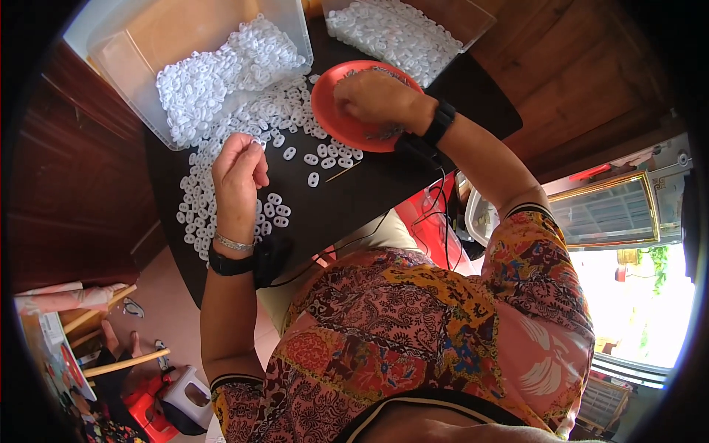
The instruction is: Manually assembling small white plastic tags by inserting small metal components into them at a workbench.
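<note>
My left hand [240, 171] is raised over the left part of the dark table [325, 210], its thumb and fingers pinched on a small white oval piece with holes [258, 142], mostly hidden by the fingertips. Inside a round red plate [322, 111], my right hand [373, 96] reaches down with curled fingers among small grey metal pieces [384, 133]. Its fingertips are turned away, so what they grip is hidden. Loose white two-holed ovals [313, 179] lie between the hands, and more are spread beneath and beside my left hand.
A clear plastic bin [140, 63] lies tipped at the far left, white ovals spilling out. Another clear bin [478, 33] of white pieces stands far right. A thin stick [344, 172] lies near the plate. Black cables [354, 242] hang from both wrists. Another person's legs [111, 338] show lower left.
</note>
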The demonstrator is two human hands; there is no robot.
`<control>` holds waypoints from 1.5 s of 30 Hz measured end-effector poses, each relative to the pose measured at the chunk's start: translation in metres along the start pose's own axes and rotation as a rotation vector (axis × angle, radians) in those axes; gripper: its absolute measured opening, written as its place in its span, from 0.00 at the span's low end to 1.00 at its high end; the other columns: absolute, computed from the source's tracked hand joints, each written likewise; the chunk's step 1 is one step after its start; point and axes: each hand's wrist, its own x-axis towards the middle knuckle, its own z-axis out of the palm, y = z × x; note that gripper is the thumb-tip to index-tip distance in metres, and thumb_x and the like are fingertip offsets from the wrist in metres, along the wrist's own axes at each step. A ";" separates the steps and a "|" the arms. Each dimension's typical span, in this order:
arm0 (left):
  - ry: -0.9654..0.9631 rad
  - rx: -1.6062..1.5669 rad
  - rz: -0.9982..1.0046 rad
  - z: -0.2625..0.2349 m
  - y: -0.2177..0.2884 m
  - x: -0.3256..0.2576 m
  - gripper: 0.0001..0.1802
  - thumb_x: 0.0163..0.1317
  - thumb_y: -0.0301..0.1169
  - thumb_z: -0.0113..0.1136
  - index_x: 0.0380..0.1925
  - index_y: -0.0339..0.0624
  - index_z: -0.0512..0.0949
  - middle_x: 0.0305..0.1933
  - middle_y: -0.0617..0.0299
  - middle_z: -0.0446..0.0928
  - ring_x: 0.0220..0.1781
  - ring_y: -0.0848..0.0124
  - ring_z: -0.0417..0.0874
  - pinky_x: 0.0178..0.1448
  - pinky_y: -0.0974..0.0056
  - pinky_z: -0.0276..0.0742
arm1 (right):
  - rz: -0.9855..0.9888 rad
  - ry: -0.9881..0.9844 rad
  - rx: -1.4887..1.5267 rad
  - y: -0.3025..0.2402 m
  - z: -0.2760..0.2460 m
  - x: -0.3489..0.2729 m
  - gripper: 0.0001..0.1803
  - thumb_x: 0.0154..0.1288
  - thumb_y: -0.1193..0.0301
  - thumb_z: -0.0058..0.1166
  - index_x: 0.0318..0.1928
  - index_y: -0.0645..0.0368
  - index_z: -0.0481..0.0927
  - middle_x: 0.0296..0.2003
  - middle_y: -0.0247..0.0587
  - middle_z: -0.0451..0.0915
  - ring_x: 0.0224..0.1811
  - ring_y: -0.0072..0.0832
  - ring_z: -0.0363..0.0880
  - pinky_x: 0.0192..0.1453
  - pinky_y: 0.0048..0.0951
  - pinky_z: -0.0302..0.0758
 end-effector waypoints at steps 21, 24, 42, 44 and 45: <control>-0.005 0.046 0.001 -0.002 -0.003 0.000 0.08 0.62 0.30 0.50 0.26 0.40 0.72 0.18 0.68 0.67 0.18 0.81 0.63 0.22 0.76 0.59 | -0.125 -0.008 -0.080 0.002 0.000 0.006 0.08 0.53 0.71 0.54 0.36 0.53 0.80 0.35 0.37 0.80 0.39 0.38 0.79 0.43 0.39 0.74; 0.003 0.062 -0.008 -0.004 -0.004 0.001 0.08 0.62 0.30 0.50 0.26 0.39 0.72 0.18 0.68 0.67 0.18 0.81 0.64 0.22 0.76 0.58 | -0.168 -0.024 -0.036 0.009 -0.003 0.001 0.07 0.52 0.72 0.54 0.34 0.54 0.80 0.34 0.38 0.80 0.39 0.39 0.79 0.43 0.39 0.74; 0.007 0.061 -0.009 -0.006 -0.003 0.001 0.07 0.62 0.29 0.50 0.27 0.39 0.72 0.19 0.68 0.67 0.18 0.81 0.64 0.22 0.75 0.60 | -0.301 -0.005 -0.163 -0.001 -0.004 0.009 0.08 0.57 0.73 0.48 0.34 0.53 0.80 0.35 0.36 0.78 0.40 0.37 0.79 0.41 0.37 0.76; 0.006 0.061 -0.020 -0.005 -0.005 0.001 0.07 0.62 0.29 0.51 0.27 0.39 0.72 0.19 0.68 0.67 0.18 0.81 0.65 0.22 0.75 0.60 | -0.326 -0.011 -0.174 -0.003 -0.003 0.009 0.07 0.57 0.72 0.47 0.32 0.56 0.79 0.35 0.38 0.78 0.40 0.37 0.79 0.41 0.37 0.77; -0.002 0.058 -0.033 -0.005 -0.006 0.001 0.06 0.62 0.29 0.51 0.28 0.39 0.73 0.19 0.67 0.68 0.18 0.81 0.65 0.22 0.75 0.60 | -0.343 -0.004 -0.170 -0.005 -0.005 0.010 0.07 0.57 0.72 0.47 0.32 0.56 0.79 0.35 0.38 0.78 0.40 0.37 0.79 0.41 0.37 0.77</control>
